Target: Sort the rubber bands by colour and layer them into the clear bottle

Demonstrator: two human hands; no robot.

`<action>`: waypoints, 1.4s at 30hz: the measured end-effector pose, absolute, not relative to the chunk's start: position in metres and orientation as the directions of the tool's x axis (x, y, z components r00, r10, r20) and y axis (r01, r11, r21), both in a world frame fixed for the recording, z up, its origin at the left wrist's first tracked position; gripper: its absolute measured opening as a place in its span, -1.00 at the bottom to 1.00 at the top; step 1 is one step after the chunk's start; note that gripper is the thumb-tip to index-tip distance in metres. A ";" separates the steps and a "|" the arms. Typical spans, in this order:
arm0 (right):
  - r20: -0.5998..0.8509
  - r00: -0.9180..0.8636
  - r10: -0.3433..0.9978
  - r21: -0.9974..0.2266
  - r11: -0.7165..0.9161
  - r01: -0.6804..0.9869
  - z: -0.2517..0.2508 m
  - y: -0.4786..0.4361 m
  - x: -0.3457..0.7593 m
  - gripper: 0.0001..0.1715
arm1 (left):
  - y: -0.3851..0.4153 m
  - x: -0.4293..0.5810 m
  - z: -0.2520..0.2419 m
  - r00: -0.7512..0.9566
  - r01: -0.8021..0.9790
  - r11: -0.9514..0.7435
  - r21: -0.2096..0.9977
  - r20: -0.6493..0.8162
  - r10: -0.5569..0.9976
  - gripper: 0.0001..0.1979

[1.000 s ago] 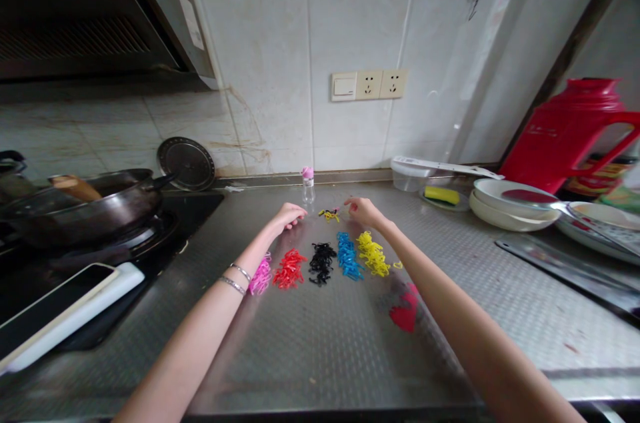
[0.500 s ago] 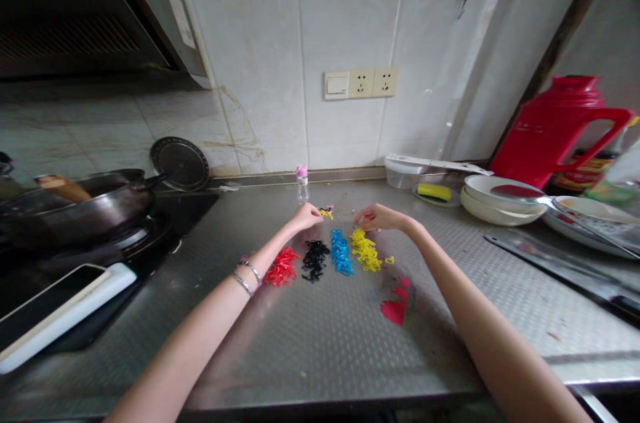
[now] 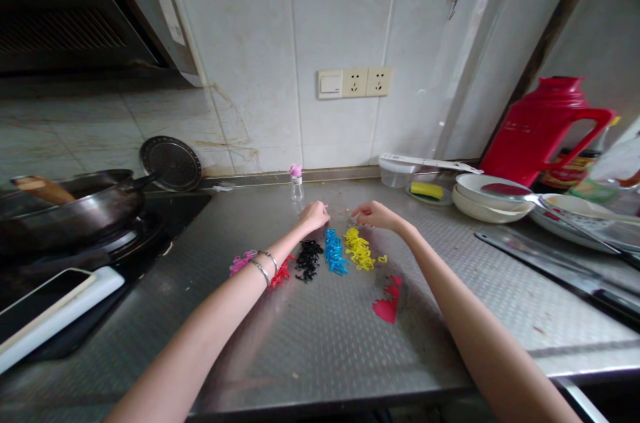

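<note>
My left hand (image 3: 315, 215) is over the counter behind the black and blue piles, fingers pinched together; whatever they hold is hidden. Just behind the yellow rubber bands (image 3: 359, 249) is my right hand (image 3: 376, 215), fingers bent with the tips drawn together, their contents too small to make out. Small rubber bands lie sorted by colour: blue rubber bands (image 3: 335, 253), black rubber bands (image 3: 309, 261), red rubber bands (image 3: 281, 274) and pink rubber bands (image 3: 241, 261). My left forearm partly covers the red and pink ones. A single yellow band (image 3: 383, 259) lies apart.
A small clear bottle with a pink cap (image 3: 296, 181) stands behind my left hand. A torn red piece (image 3: 387, 303) lies nearer me. To the right are bowls (image 3: 493, 208), a knife (image 3: 545, 266) and a red thermos (image 3: 535, 133); leftward, a pan (image 3: 75, 209) and a phone (image 3: 45, 306).
My left hand has moved slightly right and covers the spot where yellow and dark bands showed. Pink bands now show beside my left wrist. My right hand stays near the yellow pile.
</note>
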State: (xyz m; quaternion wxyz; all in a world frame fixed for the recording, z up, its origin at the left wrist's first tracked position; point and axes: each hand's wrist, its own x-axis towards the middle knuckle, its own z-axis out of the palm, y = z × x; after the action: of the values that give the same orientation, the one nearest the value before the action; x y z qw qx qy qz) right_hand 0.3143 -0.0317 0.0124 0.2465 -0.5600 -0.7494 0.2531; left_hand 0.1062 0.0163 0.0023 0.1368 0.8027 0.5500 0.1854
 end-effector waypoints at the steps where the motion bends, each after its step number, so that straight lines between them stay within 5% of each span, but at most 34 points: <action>1: 0.090 -0.247 0.965 -0.654 0.244 0.716 0.013 -0.032 0.314 -0.66 | 0.016 0.106 0.003 0.322 0.830 -0.351 0.433 0.142 0.936 -0.89; 11: 0.171 -0.201 0.965 -0.606 0.264 0.751 0.015 -0.034 0.316 -0.63 | 0.003 0.110 0.014 0.558 0.556 -0.551 0.622 0.212 0.802 -0.83; 19: 0.215 -0.162 0.963 -0.549 0.256 0.795 0.011 -0.036 0.316 -0.62 | -0.034 0.133 0.020 0.752 0.406 -0.676 0.616 0.196 0.630 -0.81; 25: 0.280 -0.164 0.946 -0.483 0.286 0.827 0.011 -0.034 0.308 -0.66 | -0.015 0.096 0.024 0.623 0.445 -0.591 0.673 0.242 0.744 -0.81; 33: 0.276 -0.242 0.930 -0.386 0.337 0.859 0.014 -0.001 0.266 -0.63 | -0.003 0.044 0.036 0.288 0.655 -0.200 0.728 0.004 0.958 -0.81; 42: 0.231 -0.250 0.940 -0.349 0.320 0.881 0.005 0.018 0.231 -0.61 | 0.011 0.032 0.023 0.195 0.684 -0.082 0.725 -0.073 0.978 -0.80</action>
State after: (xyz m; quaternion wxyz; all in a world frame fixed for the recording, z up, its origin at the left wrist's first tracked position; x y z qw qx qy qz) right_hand 0.2308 0.0182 0.0052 0.2012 -0.5783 -0.7872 0.0742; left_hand 0.0318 0.0108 0.0233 0.3271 0.7003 0.5933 0.2248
